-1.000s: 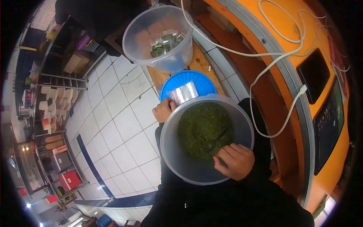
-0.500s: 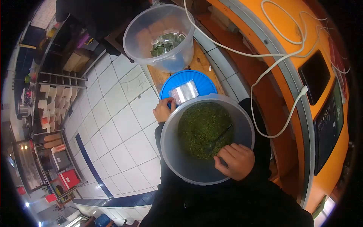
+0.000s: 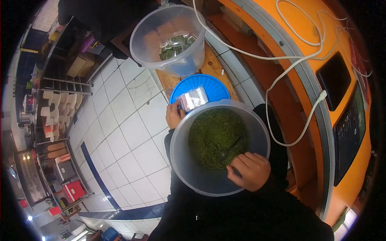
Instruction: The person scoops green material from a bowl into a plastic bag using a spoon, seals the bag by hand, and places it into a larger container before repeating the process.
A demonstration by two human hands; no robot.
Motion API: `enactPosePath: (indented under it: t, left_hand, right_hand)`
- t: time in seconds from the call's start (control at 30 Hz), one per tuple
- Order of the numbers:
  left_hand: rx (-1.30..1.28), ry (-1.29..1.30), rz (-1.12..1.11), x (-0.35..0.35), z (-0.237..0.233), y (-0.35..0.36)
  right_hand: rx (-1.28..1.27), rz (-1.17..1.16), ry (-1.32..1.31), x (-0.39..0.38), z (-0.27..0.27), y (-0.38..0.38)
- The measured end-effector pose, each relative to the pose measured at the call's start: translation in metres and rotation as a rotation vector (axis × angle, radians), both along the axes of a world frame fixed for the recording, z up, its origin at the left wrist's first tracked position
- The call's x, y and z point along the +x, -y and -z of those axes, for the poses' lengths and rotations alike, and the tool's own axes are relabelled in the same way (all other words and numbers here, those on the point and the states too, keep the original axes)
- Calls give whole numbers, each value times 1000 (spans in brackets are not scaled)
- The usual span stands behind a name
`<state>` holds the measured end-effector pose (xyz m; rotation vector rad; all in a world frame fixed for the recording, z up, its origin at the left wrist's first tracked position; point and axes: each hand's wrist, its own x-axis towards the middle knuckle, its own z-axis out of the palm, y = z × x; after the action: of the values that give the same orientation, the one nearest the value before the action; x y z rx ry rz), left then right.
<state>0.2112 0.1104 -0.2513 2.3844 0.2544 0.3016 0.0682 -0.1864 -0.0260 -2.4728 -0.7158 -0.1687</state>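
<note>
A translucent bucket (image 3: 181, 176) holds chopped green herbs (image 3: 213, 134), with a dark-handled utensil (image 3: 239, 139) lying in them. My right hand (image 3: 250, 170) is closed at the bucket's near right rim; what its curled fingers hold, if anything, is hidden. Beyond the bucket, a blue lid (image 3: 219, 90) carries a stack of clear plastic bags (image 3: 194, 98). My left hand (image 3: 175, 115) is at the left edge of the bags, its fingers bent against them; whether it grips one is unclear. Farther off, a second translucent bucket (image 3: 146, 44) contains filled green packets (image 3: 177, 47).
The lid and second bucket rest on a wooden bench (image 3: 217, 70). On the right, an orange counter (image 3: 317, 92) bears a phone (image 3: 334, 80), a tablet (image 3: 350, 132) and a white cable (image 3: 277, 82). A person in dark clothing (image 3: 100, 20) is at the top left, near shelves (image 3: 64, 88).
My left hand has shifted slightly, its fingers now higher along the bags' left edge. The bags have moved a little to the left. My right hand looks almost unchanged.
</note>
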Motion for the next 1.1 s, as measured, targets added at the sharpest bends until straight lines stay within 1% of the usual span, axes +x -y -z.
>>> enactPosePath:
  t: [0.07,0.1,0.17,0.3,0.4,0.47,0.6,0.67,0.8,0.9,0.97,1.0,1.07,1.1]
  left_hand:
    - [-27,90,8,2,21,-8]
    - [-27,89,8,2,21,-8]
    - [-30,4,-33,2,22,-8]
    - [-8,-8,-54,0,0,2]
    - [69,-25,-68,1,-11,7]
    - [167,16,-57,1,-16,8]
    - [146,26,-50,4,-2,2]
    - [64,44,-46,6,9,-1]
    - [33,59,-63,6,17,-2]
    - [83,54,-58,5,10,-1]
    - [214,63,-45,4,2,3]
    - [214,64,-45,4,-2,5]
    - [355,51,-32,5,-7,8]
    - [355,52,-32,4,-6,7]
  right_hand:
    - [11,-2,4,0,1,0]
    - [15,5,2,0,1,-1]
    - [20,12,0,0,2,-1]
    - [23,1,11,1,-1,-1]
    - [14,3,0,0,-1,-2]
    - [18,11,-3,0,-1,-2]
    - [15,17,-3,0,-1,-2]
    - [22,19,0,0,0,-2]
    - [29,11,-4,0,2,-1]
    - [30,12,6,0,0,-2]
    - [29,13,15,1,-1,-1]
    - [29,9,10,1,-1,-1]
    - [30,5,4,1,-1,-2]
    - [29,14,19,-1,1,-2]
